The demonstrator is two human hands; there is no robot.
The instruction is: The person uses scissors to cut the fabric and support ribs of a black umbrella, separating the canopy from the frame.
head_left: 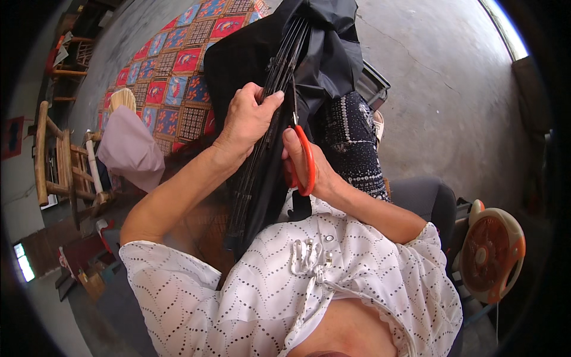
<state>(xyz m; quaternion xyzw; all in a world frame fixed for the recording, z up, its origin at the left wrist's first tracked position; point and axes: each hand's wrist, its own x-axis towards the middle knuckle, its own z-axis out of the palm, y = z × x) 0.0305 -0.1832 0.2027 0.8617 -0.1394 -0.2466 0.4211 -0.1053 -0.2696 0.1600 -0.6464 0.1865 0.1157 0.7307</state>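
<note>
A black umbrella [333, 53] lies across my lap, its thin metal ribs [288, 47] bundled lengthwise and its cloth loose and folded around them. My left hand [248, 119] is closed round the rib bundle at about its middle. In my right hand [309, 163] is a pair of scissors [307, 157] with orange handles, my thumb and fingers at the loops. The blades point away from me, along the ribs and close against the black cloth. Whether cloth or thread lies between the blades is too small to tell.
A patterned patchwork cloth [172, 77] spreads over the floor ahead on the left. Wooden chairs [65, 154] and a mauve cloth [131, 146] stand at the left. At the right are an orange and white fan [491, 256], a dark seat [425, 199] and grey concrete floor [440, 107].
</note>
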